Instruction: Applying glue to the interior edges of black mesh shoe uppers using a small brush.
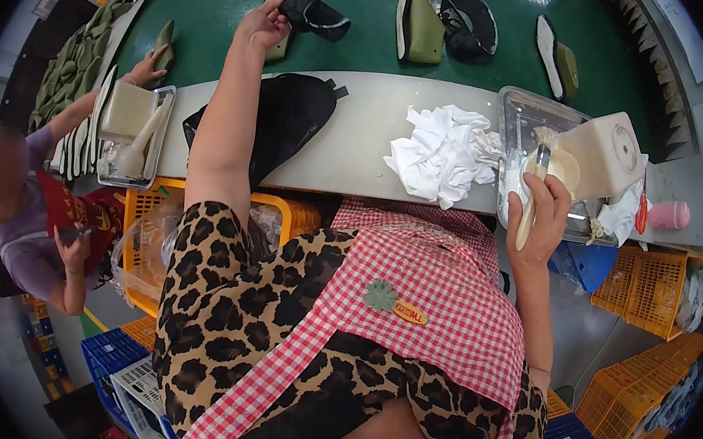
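My left hand (pixel 266 22) reaches out over the green surface, its fingertips pinching the edge of a black shoe upper (pixel 318 13). Partly behind that hand stands a green shoe last (pixel 278 49). My right hand (pixel 544 220) is closed around the pale handle of a brush (pixel 528 210), bristles up. The brush is in front of a cream-coloured cup (pixel 567 170) and a large whitish container (pixel 608 157), which are in a clear plastic tray (pixel 508 99). Another green last (pixel 424 25) stands beside a second black upper (pixel 469 25) farther right.
Crumpled white cloth (pixel 445 157) and a black fabric piece (pixel 294 114) lie on the pale table edge (pixel 368 121). A pink bottle (pixel 670 215) stands far right. A co-worker's hand (pixel 147 70) touches a last at left, near another tray (pixel 151 164). Yellow crates (pixel 639 278) stand below.
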Demonstrator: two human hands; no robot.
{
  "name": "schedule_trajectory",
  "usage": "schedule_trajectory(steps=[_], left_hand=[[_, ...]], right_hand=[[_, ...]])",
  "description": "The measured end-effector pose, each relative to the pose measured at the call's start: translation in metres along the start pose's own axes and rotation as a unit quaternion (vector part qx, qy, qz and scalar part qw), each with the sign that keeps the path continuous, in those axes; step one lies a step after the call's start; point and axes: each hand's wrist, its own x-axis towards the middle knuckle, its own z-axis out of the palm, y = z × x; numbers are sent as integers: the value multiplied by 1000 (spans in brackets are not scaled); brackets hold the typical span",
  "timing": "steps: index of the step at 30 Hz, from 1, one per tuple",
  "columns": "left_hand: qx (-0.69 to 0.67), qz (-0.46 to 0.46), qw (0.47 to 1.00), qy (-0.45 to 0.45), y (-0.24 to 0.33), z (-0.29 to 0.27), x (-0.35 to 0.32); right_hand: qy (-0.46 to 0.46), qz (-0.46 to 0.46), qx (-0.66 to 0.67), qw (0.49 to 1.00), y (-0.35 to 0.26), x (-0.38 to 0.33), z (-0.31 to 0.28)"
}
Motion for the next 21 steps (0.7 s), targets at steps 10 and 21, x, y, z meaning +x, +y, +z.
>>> schedule_trajectory(steps=[10,21], left_hand=[[-3,-50,951,306,2,-70,22],[858,350,368,81,-65,-42,-208]], right_hand=[[-37,-1,38,999,-4,-11,12],[-45,25,61,997,-2,-17,21]])
